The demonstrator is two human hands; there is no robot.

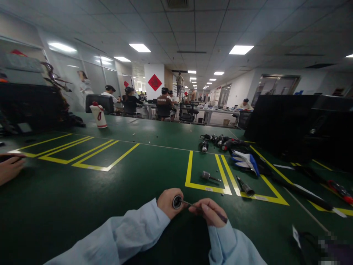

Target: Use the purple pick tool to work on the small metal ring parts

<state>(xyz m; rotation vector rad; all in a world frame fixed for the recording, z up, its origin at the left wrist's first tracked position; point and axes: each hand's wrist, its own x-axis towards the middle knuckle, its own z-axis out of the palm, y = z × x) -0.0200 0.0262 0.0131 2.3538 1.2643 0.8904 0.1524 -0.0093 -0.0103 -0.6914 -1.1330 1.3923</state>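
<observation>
My left hand [168, 202] is wrapped round a hollow metal cylinder [177, 202], its round open end turned towards me. In my right hand [211, 211] I pinch a slim metal tool [223, 217], perhaps tweezers or a pick; its exact kind is unclear. The thin tip points left and reaches the cylinder's opening. Beyond my hands, inside a yellow-taped box, lies a metal piece with a thin shaft [206, 175]. A similar dark metal piece [246, 187] lies in the taped box to its right.
Black cables and metal connectors [204, 146] lie further back, beside a blue-and-white glove [245, 160]. A white bottle with a red cap [98, 116] stands at the back left. At the left edge another person's hand [11, 169] holds something dark. Black cases [278, 125] stand right.
</observation>
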